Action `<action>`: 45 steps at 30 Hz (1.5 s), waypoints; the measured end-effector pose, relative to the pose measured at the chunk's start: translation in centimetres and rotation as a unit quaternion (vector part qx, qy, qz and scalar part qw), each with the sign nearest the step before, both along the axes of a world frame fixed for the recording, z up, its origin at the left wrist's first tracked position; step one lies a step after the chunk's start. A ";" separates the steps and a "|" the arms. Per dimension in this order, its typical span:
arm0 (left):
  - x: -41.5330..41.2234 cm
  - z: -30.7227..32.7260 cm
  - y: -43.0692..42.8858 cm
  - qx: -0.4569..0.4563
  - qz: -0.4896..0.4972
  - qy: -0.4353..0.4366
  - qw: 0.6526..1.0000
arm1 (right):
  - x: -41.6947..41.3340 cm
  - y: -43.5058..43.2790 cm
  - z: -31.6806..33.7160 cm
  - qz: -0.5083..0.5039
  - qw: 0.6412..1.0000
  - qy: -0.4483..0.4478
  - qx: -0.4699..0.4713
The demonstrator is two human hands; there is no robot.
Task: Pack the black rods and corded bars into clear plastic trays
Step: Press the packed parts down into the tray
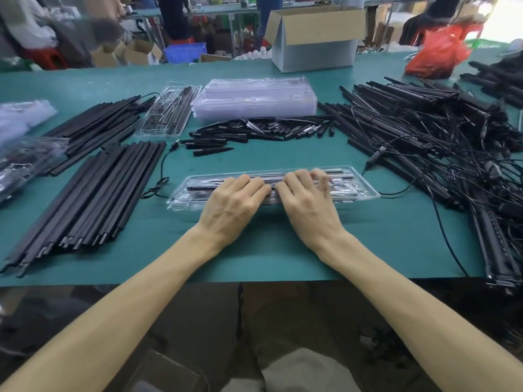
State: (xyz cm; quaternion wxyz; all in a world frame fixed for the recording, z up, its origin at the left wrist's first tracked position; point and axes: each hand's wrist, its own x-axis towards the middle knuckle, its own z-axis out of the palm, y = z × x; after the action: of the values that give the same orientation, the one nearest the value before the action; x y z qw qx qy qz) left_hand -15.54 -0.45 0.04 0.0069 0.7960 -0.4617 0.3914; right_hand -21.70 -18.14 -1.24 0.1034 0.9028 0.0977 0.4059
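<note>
A clear plastic tray [365, 190] with black rods inside lies on the green table in front of me. My left hand [233, 203] and my right hand [307, 200] rest side by side on top of it, fingers curved down and pressing on its middle. A black cord [164, 171] runs out from the tray's left end. Long black rods [93, 199] lie in a bundle at the left, with a second bundle [96, 128] behind it. Short black rods [254, 131] are scattered past the tray. Corded bars [430, 137] are heaped at the right.
A stack of empty clear trays [254, 100] stands at the back centre, with a packed tray [169, 111] to its left. Bagged packs [22, 154] lie at the far left. A cardboard box [314, 38] and a red bag [435, 52] sit at the far edge.
</note>
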 end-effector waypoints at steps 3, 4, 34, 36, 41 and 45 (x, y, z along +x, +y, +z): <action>0.1 0.2 -0.5 -0.006 0.003 -0.013 1.000 | 1.0 0.3 0.5 0.038 0.999 -0.023 0.008; 0.1 0.2 -0.7 -0.003 0.009 -0.017 1.000 | 1.1 0.2 0.6 0.041 0.999 -0.026 0.010; 1.0 0.0 -1.2 -0.018 -0.008 0.004 1.000 | 1.8 -0.9 0.7 0.089 0.992 -0.020 -0.082; 1.1 -0.1 -1.2 -0.030 -0.011 0.013 0.999 | 1.9 -1.1 0.6 0.093 0.992 -0.023 -0.086; 1.2 -0.3 -1.3 -0.018 -0.023 0.003 1.000 | 2.0 -1.1 0.3 0.099 0.992 -0.027 -0.072; 1.3 -0.5 -1.2 -0.010 -0.035 -0.002 0.999 | 2.0 -1.2 0.2 0.104 0.992 -0.030 -0.063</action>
State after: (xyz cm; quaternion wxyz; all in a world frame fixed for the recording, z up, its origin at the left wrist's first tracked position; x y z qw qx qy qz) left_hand -14.22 -1.62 -0.45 0.0277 0.7787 -0.4850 0.3971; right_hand -19.73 -19.35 -1.05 0.1202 0.8666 0.2135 0.4346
